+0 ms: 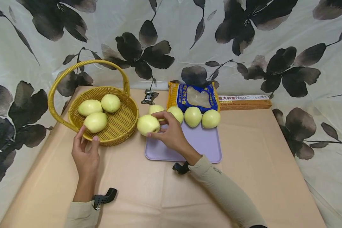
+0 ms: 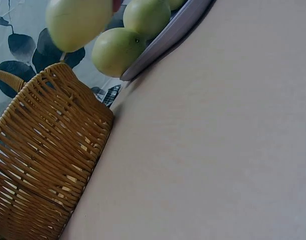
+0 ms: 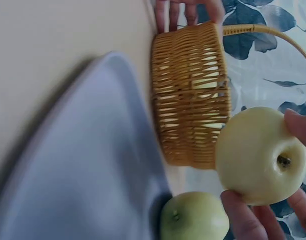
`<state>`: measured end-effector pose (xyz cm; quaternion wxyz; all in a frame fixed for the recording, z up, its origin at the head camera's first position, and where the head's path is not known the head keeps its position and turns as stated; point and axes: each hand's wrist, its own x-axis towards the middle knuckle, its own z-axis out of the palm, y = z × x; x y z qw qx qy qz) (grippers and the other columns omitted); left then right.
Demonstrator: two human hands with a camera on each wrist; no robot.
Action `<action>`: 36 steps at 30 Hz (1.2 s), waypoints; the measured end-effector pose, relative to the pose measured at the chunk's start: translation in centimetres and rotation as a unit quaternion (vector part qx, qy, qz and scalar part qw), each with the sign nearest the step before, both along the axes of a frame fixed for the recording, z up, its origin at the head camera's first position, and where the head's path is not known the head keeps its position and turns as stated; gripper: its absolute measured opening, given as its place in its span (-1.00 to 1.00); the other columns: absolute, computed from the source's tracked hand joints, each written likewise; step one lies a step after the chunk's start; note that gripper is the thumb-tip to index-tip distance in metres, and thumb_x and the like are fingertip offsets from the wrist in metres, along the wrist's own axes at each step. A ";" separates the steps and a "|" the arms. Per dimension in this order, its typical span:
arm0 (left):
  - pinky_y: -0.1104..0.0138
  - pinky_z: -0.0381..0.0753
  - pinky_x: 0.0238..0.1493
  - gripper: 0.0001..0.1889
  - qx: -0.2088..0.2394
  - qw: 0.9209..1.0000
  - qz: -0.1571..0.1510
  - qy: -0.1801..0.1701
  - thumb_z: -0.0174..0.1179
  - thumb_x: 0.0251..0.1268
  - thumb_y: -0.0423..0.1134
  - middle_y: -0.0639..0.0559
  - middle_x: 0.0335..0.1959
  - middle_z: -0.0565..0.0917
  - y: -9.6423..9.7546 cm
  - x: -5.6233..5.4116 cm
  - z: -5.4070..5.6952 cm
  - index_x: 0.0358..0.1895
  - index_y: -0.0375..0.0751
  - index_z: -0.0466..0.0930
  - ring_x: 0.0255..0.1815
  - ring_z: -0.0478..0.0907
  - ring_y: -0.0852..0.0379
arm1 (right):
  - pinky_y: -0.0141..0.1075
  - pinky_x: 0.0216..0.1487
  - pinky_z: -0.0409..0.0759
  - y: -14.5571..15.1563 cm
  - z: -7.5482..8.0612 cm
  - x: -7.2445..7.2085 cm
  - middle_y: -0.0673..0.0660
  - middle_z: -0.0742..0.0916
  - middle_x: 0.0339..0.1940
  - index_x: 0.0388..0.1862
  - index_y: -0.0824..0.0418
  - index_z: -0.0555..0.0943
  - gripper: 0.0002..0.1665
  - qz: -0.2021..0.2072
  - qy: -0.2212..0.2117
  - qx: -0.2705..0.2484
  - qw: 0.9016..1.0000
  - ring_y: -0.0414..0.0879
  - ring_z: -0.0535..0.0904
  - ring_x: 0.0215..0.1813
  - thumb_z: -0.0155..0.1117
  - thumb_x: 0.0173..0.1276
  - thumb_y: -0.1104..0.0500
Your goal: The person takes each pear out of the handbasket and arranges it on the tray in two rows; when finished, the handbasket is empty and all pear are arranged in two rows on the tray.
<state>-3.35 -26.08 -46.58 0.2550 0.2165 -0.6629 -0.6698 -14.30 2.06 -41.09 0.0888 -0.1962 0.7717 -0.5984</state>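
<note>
My right hand (image 1: 171,133) pinches a pale yellow-green apple (image 1: 148,125) between thumb and fingers, over the gap between basket and tray. In the right wrist view the dark dimpled end of this apple (image 3: 258,157) faces the camera. My left hand (image 1: 86,158) holds the near left rim of the yellow wicker basket (image 1: 121,134), close to the foot of its tall handle. Three apples (image 1: 95,122) lie inside that basket. Several more apples (image 1: 193,117) sit in a row along the far edge of the lilac tray (image 1: 185,155).
Behind the tray lies a blue and yellow pasta bag (image 1: 198,96), with a long brown pasta box (image 1: 245,102) to its right. A small black wrapped packet (image 1: 149,97) lies between basket and bag. Floral cloth (image 1: 174,41) rises at the table's back edge.
</note>
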 end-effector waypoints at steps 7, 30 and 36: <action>0.70 0.57 0.15 -0.37 -0.001 1.000 0.003 0.000 0.22 0.57 -0.32 0.06 0.68 0.22 -0.1 0.0 0.0 0.62 0.08 0.33 0.72 0.14 -0.17 | -0.13 0.13 0.82 1.4 -1.2 0.8 0.13 0.61 0.19 0.27 0.06 0.61 -0.24 -0.012 0.004 0.083 0.996 0.10 0.66 0.18 0.77 0.09 0.24; 0.70 0.56 0.16 -0.37 -0.012 1.000 0.002 -0.014 0.21 0.59 -0.29 0.09 0.68 0.21 0.1 0.1 0.4 0.63 0.12 0.32 0.72 0.13 -0.14 | -0.19 0.01 0.64 2.6 -2.3 2.5 0.17 0.63 0.25 0.31 0.08 0.48 -0.31 -0.023 0.019 0.194 0.980 -0.04 0.67 -0.05 0.63 0.32 0.02; 0.70 0.56 0.15 -0.37 -0.005 1.000 0.004 -0.011 0.22 0.58 -0.31 0.07 0.68 0.22 0.1 0.1 0.3 0.62 0.11 0.34 0.72 0.14 -0.15 | -0.27 -0.10 0.61 2.1 -2.6 2.4 0.20 0.66 0.22 0.34 0.12 0.46 -0.27 -0.021 0.025 0.189 0.982 -0.18 0.64 -0.25 0.64 0.30 0.06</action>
